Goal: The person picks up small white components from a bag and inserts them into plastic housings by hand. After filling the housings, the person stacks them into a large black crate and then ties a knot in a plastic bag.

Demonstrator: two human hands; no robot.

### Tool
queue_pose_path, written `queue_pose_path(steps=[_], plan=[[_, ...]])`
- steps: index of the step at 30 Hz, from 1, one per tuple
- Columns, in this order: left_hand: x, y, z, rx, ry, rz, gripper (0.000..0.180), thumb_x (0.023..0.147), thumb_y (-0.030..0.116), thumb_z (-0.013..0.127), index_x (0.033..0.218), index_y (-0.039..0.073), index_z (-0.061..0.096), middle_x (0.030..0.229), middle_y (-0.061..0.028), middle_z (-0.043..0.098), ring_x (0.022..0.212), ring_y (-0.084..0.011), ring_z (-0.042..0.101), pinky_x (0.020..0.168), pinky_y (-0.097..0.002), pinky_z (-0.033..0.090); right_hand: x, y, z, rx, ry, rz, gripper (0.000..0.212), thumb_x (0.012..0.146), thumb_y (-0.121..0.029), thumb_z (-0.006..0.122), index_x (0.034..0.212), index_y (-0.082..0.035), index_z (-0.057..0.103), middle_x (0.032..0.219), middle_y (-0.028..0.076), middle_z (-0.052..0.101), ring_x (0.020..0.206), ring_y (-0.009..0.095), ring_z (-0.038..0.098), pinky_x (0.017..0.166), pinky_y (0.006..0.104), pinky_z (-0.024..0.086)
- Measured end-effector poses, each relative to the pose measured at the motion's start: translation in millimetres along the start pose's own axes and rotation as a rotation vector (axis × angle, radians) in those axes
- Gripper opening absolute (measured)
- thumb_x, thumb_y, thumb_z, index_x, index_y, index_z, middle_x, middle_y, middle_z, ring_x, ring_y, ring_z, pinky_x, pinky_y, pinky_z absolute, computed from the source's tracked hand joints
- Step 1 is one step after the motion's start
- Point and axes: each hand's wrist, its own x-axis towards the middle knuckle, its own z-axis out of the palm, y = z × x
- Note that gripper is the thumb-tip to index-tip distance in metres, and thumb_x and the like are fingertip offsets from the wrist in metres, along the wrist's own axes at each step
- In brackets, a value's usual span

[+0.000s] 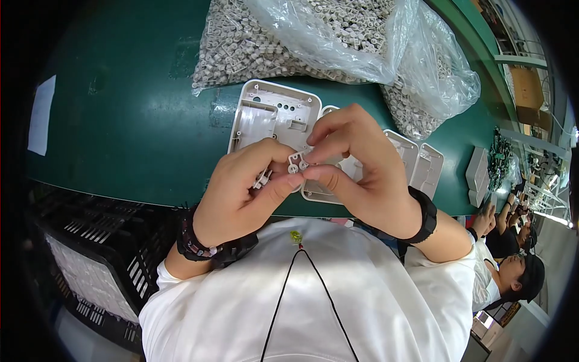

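Note:
Between my two hands is a small white plastic part [297, 163] with a square-cornered frame and two round ends. My left hand [232, 190] is closed, pinching it from the left between thumb and fingers. More small white plastic parts [262, 179] are tucked in the curled fingers of that hand. My right hand [374, 166] grips the same part from the right with thumb and fingertips, its other fingers bent above. Beneath the hands lies an open white plastic housing [256, 123] with posts and holes; the hands hide part of it and of the housings beside it.
Further white housings [429, 163] sit to the right on the green table [151, 120]. Clear bags of small white parts [241, 51] lie at the back. A black crate [126, 241] stands at lower left, paper [42, 114] at far left. Another person [503, 277] works at right.

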Motion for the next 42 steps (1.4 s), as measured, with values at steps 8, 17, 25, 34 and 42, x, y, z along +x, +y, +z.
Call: queue_pose_path(steps=[8, 17, 25, 34, 42], plan=[[3, -7, -14, 0.269, 0.015, 0.001, 0.016, 0.082, 0.008, 0.062, 0.095, 0.001, 0.056, 0.072, -0.0103, 0.057, 0.06, -0.0204, 0.056, 0.055, -0.0283, 0.043, 25, -3, -6, -0.648, -0.13, -0.279, 0.016, 0.068, -0.008, 0.069, 0.081, -0.008, 0.06, 0.083, 0.004, 0.055, 0.073, 0.023, 0.053, 0.064, 0.0341, 0.04], [2, -15, -28, 0.065, 0.437, -0.094, 0.024, 0.089, 0.012, 0.056, 0.11, 0.001, 0.052, 0.073, 0.0013, 0.046, 0.06, -0.0068, 0.042, 0.051, -0.0209, 0.034, 52, 44, 0, -0.93, -0.321, -0.144, 0.011, 0.071, -0.011, 0.064, 0.08, -0.007, 0.059, 0.08, 0.003, 0.05, 0.072, 0.021, 0.056, 0.061, 0.0341, 0.047], [-4, -3, -38, -0.212, 0.576, -0.102, 0.027, 0.092, 0.014, 0.052, 0.114, 0.0, 0.048, 0.074, 0.0034, 0.041, 0.061, -0.0021, 0.033, 0.053, -0.0167, 0.027, 67, 54, 8, -1.001, -0.289, -0.339, 0.009, 0.068, -0.01, 0.061, 0.072, -0.003, 0.063, 0.094, 0.008, 0.048, 0.092, 0.021, 0.054, 0.064, 0.0317, 0.05], [42, 30, -50, -0.11, 0.513, 0.177, 0.034, 0.093, 0.016, 0.046, 0.12, -0.005, 0.044, 0.093, -0.0072, 0.048, 0.078, -0.0115, 0.045, 0.07, -0.0238, 0.035, 44, 32, -26, -0.862, -0.43, -0.281, 0.015, 0.07, -0.004, 0.057, 0.083, 0.001, 0.063, 0.106, 0.009, 0.052, 0.093, 0.022, 0.054, 0.071, 0.0336, 0.049], [200, 54, -47, 0.704, 0.15, 0.297, 0.013, 0.088, 0.01, 0.046, 0.096, 0.004, 0.055, 0.086, -0.0083, 0.057, 0.08, -0.0163, 0.055, 0.07, -0.0281, 0.044, 55, 52, -180, -1.152, -0.002, 0.241, 0.021, 0.082, -0.017, 0.048, 0.087, -0.001, 0.061, 0.087, 0.021, 0.061, 0.082, 0.038, 0.059, 0.071, 0.0454, 0.047]])
